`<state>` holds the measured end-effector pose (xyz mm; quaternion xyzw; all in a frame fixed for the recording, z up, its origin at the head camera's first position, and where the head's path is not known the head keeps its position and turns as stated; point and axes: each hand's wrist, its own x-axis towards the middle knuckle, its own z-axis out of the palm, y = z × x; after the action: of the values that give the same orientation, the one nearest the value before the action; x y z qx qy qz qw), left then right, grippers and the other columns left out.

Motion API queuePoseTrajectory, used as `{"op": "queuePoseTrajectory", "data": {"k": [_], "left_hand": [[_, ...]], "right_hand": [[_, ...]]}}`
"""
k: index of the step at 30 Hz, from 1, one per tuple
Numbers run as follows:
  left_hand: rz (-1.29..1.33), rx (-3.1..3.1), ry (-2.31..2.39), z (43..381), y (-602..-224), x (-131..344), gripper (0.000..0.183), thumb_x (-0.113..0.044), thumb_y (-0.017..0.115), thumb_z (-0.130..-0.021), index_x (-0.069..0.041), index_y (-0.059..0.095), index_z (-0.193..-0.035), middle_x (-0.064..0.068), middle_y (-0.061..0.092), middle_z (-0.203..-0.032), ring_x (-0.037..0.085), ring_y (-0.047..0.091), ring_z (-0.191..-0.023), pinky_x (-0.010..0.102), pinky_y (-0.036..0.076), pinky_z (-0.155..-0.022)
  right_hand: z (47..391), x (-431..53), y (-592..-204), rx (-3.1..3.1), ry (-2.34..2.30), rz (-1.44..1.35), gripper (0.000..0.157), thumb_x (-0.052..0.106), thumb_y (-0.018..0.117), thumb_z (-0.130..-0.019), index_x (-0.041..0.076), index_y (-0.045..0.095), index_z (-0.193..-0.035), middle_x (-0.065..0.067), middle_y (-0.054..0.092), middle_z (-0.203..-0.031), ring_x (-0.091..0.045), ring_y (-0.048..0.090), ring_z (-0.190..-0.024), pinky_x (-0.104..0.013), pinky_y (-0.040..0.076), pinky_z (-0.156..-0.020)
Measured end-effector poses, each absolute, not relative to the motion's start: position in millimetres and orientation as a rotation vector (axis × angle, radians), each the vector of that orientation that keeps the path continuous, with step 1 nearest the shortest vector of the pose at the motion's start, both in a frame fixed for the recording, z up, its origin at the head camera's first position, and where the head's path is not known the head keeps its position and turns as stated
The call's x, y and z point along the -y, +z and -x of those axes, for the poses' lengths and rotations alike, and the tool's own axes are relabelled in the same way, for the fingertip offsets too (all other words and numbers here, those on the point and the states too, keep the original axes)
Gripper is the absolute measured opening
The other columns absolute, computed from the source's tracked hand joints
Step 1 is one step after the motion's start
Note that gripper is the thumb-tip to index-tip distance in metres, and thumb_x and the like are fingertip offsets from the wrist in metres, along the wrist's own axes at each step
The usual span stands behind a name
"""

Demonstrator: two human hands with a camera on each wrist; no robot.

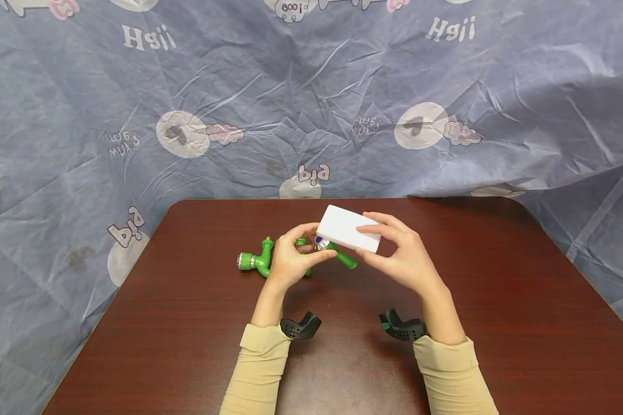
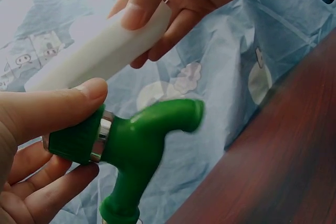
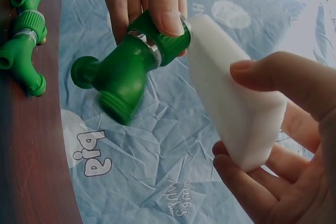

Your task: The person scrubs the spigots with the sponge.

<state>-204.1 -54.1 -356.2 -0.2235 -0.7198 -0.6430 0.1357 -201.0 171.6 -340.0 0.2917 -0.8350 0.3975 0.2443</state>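
Above the table [image 1: 187,323], I log: one green tap [image 2: 139,145], knob [image 2: 79,142] pinched by the left hand [image 1: 291,259]; beside it, one white block [image 1: 342,226] gripped by the right hand [image 1: 405,253]. On the table: two more green taps [image 3: 22,59].

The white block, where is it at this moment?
In the head view, the white block is just right of centre, held in the right hand, beside the green tap that the left hand grips.

Forward-down head view, close wrist views — both facing one green tap [image 3: 123,74]
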Motion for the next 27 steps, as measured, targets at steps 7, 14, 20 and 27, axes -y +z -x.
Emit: {"op": "queuePoseTrajectory", "data": {"k": [7,14,20,27], "left_hand": [[0.65,2.046,-1.82,203.8,-355.7,53.9,0.042,0.002,0.083,-0.065,0.009,0.065,-0.103,0.019,0.061,-0.097,0.028,0.058,-0.085,0.031,0.056,-0.07],[0.655,2.011,-1.851,204.1,-357.4,53.6,0.038,0.002,0.085,-0.062,0.007,0.063,-0.092,0.017,0.063,-0.085,0.018,0.06,-0.067,0.026,0.054,-0.059],[0.647,1.96,-1.929,212.2,-369.4,53.6,0.038,-0.001,0.087,-0.06,-0.001,0.061,-0.088,0.01,0.059,-0.075,0.01,0.051,-0.047,0.021,0.039,-0.043],[0.684,1.844,-2.07,223.1,-382.8,53.2,0.046,0.009,0.084,-0.061,0.001,0.058,-0.099,0.009,0.056,-0.085,0.01,0.055,-0.052,0.02,0.039,-0.045]], "right_hand": [[200.9,-174.2,-339.1,2.235,1.073,-0.72,0.036,0.004,0.081,-0.068,0.009,0.072,-0.102,-0.009,0.06,-0.121,-0.024,0.056,-0.11,-0.018,0.038,-0.089],[198.8,-171.3,-337.3,2.199,1.134,-0.842,0.036,0.004,0.082,-0.068,0.01,0.072,-0.102,-0.008,0.06,-0.122,-0.025,0.056,-0.111,-0.018,0.038,-0.09],[198.3,-171.0,-337.2,2.221,1.078,-0.789,0.034,0.005,0.08,-0.068,0.01,0.072,-0.101,-0.007,0.06,-0.121,-0.024,0.056,-0.11,-0.018,0.039,-0.089],[198.9,-169.6,-337.6,2.167,1.107,-0.827,0.036,0.001,0.08,-0.067,0.01,0.072,-0.101,-0.009,0.06,-0.121,-0.025,0.056,-0.11,-0.017,0.038,-0.09]]}}
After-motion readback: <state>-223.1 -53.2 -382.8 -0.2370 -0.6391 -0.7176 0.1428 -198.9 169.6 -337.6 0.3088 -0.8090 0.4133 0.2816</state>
